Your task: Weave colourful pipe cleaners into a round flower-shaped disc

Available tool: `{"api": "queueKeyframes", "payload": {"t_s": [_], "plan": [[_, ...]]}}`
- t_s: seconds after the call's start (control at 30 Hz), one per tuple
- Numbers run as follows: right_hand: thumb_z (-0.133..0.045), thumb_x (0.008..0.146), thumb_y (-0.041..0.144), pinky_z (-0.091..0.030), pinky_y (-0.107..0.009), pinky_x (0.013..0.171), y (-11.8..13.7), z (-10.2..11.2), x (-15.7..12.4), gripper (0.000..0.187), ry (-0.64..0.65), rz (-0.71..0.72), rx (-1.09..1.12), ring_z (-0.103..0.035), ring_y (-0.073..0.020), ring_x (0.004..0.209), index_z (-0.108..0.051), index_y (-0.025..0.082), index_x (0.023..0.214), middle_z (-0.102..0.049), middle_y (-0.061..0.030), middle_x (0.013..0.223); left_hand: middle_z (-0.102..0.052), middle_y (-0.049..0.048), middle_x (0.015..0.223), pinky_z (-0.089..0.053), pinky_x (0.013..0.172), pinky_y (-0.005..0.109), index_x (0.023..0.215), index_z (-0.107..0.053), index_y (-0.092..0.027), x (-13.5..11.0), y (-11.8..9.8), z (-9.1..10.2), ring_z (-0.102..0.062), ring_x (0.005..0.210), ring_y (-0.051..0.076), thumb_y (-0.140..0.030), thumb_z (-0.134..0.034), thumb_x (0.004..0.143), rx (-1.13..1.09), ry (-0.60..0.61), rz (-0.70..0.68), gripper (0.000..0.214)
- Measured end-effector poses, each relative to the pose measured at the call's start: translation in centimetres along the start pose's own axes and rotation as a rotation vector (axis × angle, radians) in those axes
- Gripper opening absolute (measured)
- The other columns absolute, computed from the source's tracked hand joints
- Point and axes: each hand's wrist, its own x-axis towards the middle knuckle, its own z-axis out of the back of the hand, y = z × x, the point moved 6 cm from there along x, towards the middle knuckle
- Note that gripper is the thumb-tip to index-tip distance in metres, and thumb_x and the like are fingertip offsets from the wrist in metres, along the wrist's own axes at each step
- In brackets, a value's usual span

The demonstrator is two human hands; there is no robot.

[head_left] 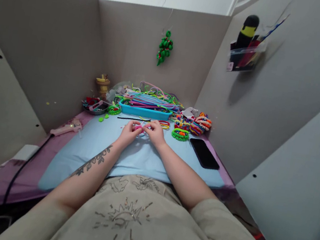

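Observation:
Over the light blue cloth (138, 157), both hands meet at a small pink and white fuzzy piece that looks like bent pipe cleaner (139, 127). My left hand (128, 133) pinches it from the left, fingers closed. From the other side my right hand (155, 133) grips it between thumb and fingertips. Its exact shape is partly hidden by the fingers. Just behind the hands lie a black pipe cleaner (126, 119) and a red and yellow pipe cleaner loop (163, 124).
Behind stands a blue tray (145, 112) heaped with colourful pipe cleaners. At right are woven pipe cleaner pieces (200, 124), a green ring (180, 135) and a black phone (204, 153). A pink glue gun (68, 128) with a cord and a dark bowl (99, 110) sit left.

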Motion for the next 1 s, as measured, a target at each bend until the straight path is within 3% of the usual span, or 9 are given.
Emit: {"api": "queueKeyframes", "payload": {"t_s": [0.3,0.6,0.7,0.87,1.0], "plan": [[-0.067,0.071,0.037,-0.043,-0.028,0.071,-2.3,-0.7,0.1,0.019,0.091,-0.123,0.000,-0.050,-0.0132,0.074,-0.069,0.018,0.069,-0.050,-0.0014,0.084,-0.051,-0.0066,0.052,-0.030,0.048,0.020,0.094,-0.057,-0.018,-0.4,-0.2,-0.1,-0.042,0.045,0.008,-0.026,-0.071,0.065,0.135,0.036,-0.027,0.034],[-0.062,0.072,0.029,-0.040,-0.028,0.074,-3.1,-1.4,0.3,0.018,0.163,-0.118,-0.005,-0.050,-0.0152,0.074,-0.065,0.018,0.058,-0.051,0.0013,0.067,-0.059,-0.0031,0.062,-0.037,0.060,0.025,0.105,-0.054,-0.021,-0.4,0.0,0.0,-0.053,0.056,0.015,-0.021,-0.066,0.068,0.298,0.021,-0.137,0.039],[-0.059,0.075,0.031,-0.041,-0.028,0.074,-3.2,-1.3,0.4,0.023,0.121,-0.131,0.000,-0.049,-0.0149,0.073,-0.060,0.017,0.057,-0.050,0.0010,0.067,-0.059,-0.0020,0.066,-0.039,0.064,0.027,0.111,-0.052,-0.021,-0.5,-0.4,0.2,-0.054,0.061,0.016,-0.023,-0.066,0.070,0.343,-0.022,-0.190,0.043],[-0.049,0.083,0.037,-0.041,-0.031,0.082,-3.8,-0.3,0.7,0.027,-0.020,-0.175,0.019,-0.048,-0.0165,0.082,-0.056,0.018,0.064,-0.051,-0.0018,0.079,-0.059,0.0096,0.105,-0.040,0.079,0.031,0.113,-0.048,-0.020,-0.4,-1.6,1.5,-0.056,0.094,0.021,-0.027,-0.062,0.075,0.391,-0.199,-0.258,0.042],[-0.047,0.085,0.042,-0.040,-0.033,0.086,-4.1,0.0,0.6,0.032,-0.090,-0.197,0.044,-0.049,-0.0179,0.087,-0.053,0.019,0.064,-0.051,-0.0034,0.084,-0.063,0.0076,0.090,-0.041,0.078,0.033,0.110,-0.050,-0.020,-0.8,-2.0,1.5,-0.059,0.087,0.022,-0.029,-0.059,0.078,0.421,-0.224,-0.260,0.034]]}}
